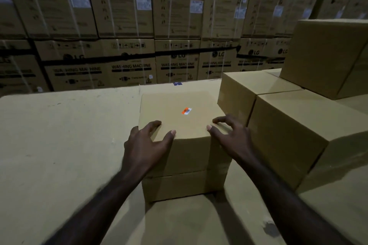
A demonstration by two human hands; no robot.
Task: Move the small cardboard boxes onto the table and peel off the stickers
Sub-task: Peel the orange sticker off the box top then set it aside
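Note:
A small cardboard box (175, 117) stands on the pale table (59, 145) in front of me, with an orange and white sticker (186, 111) near the middle of its top. My left hand (147, 141) lies on the box's near left top edge, thumb and fingers spread and touching the top. My right hand (229, 135) is at the near right corner, its fingers spread and bent over the top edge. Neither hand touches the sticker.
Three more plain cardboard boxes (286, 125) sit stacked on the table to the right, close to my right hand. A wall of large washing machine cartons (131, 16) rises behind the table. The table's left part (49, 125) is bare.

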